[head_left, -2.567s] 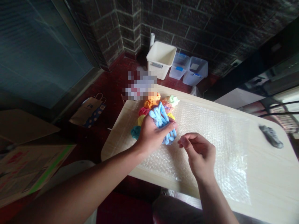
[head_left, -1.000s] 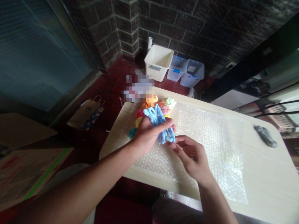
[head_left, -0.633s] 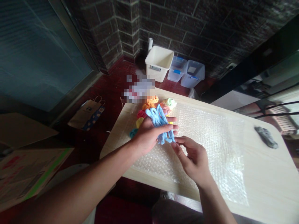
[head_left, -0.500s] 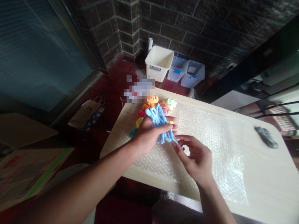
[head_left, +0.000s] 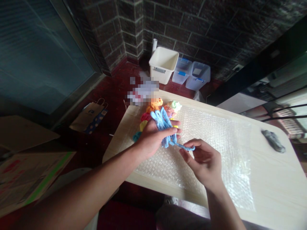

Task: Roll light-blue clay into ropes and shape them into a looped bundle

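Observation:
My left hand (head_left: 153, 132) holds a thick, soft blue cord (head_left: 164, 123) folded in several loops across the palm. The thumb presses over the loops, and the fingertips show behind them. From the bottom of the bundle a loose blue end runs right to my right hand (head_left: 202, 159). There the thumb and index finger close around that end, which curls at its tip. Under and behind the left hand sit soft bundles in other colours: an orange one (head_left: 155, 103), a pale green one (head_left: 175, 105) and a teal one (head_left: 136, 136). The left hand partly hides pink, red and yellow ones.
Bubble wrap (head_left: 216, 143) covers much of the light wooden table (head_left: 271, 179). A grey crumpled item (head_left: 273, 140) lies at the right. Beyond the table stand a white bin (head_left: 160, 68) and two clear boxes (head_left: 198, 76). Paper bags (head_left: 88, 116) and a cardboard box (head_left: 31, 179) are at the left.
My right hand has shifted slightly right, and more of the blue cord's loose end now shows, stretched from the bundle to its fingers. My left hand stays nearly still.

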Tool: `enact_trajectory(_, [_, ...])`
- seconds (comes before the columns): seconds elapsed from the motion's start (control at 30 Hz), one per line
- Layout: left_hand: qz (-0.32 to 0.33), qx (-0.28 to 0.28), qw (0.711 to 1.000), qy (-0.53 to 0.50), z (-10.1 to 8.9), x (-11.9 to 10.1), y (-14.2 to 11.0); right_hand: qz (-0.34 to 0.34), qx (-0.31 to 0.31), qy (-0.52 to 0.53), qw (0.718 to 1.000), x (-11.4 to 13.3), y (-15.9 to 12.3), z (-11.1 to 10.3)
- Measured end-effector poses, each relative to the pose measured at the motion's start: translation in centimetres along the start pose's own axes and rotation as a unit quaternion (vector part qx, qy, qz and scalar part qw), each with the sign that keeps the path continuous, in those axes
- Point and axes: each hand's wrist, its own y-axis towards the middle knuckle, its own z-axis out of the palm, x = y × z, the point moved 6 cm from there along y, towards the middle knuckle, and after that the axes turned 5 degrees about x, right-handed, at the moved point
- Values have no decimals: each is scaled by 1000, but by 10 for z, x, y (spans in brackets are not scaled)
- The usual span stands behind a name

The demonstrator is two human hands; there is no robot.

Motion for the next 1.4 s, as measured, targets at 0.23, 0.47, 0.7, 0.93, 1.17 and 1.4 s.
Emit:
enact_trajectory(0.23, [-19, 20, 1000, 3, 2, 3, -1, 0, 35, -7, 999, 2, 1, 0])
enact_trajectory(0.47, [-39, 38, 998, -3, 3, 7, -1, 15, 11, -11, 1000, 0, 2, -3])
enact_trajectory(0.7, [-57, 58, 996, -40, 5, 8, 0, 33, -20, -4, 999, 7, 4, -5])
enact_trajectory(0.93, [-66, 81, 994, -17, 7, 9, -2, 19, -4, 20, 1000, 3, 3, -4])
enact_trajectory(1.17, [-86, 95, 992, -9, 7, 12, -5, 52, -8, 86, 995, -4, 5, -3])
enact_trajectory(1.4, [-79, 95, 992, 9, 5, 14, -4, 65, -20, 109, 992, -9, 5, -5])
